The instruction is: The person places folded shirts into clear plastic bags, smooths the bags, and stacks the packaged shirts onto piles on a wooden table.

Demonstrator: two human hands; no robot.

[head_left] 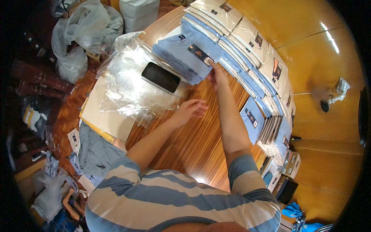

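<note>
Where the wooden table [193, 143] fills the middle of the head view, a stack of folded blue shirts [185, 56] lies at its far side, unbagged, soft cloth with squared edges; its long axis runs from upper left to lower right, the collars toward the far edge, and a dark card tag [200, 53] sits on the top shirt near its right end; the right hand [216, 75] reaches to that end, fingertips on the stack's near corner just beside the tag, though whether they pinch it or merely press cannot be told; the left hand [191, 108] hovers over bare wood nearer the person, fingers loosely curled and holding nothing; a heap of clear plastic bags [127, 83], crinkled and glossy, lies just left of the stack, with a flat black phone [160, 77] resting on it, touching the shirts' near edge; under the bags lies pale board [104, 116]; along the right edge runs a row of bagged shirts [247, 42], each sealed in clear film, overlapped like tiles, cream and blue; more grey-blue cloth [96, 150] hangs off the table's left.
</note>
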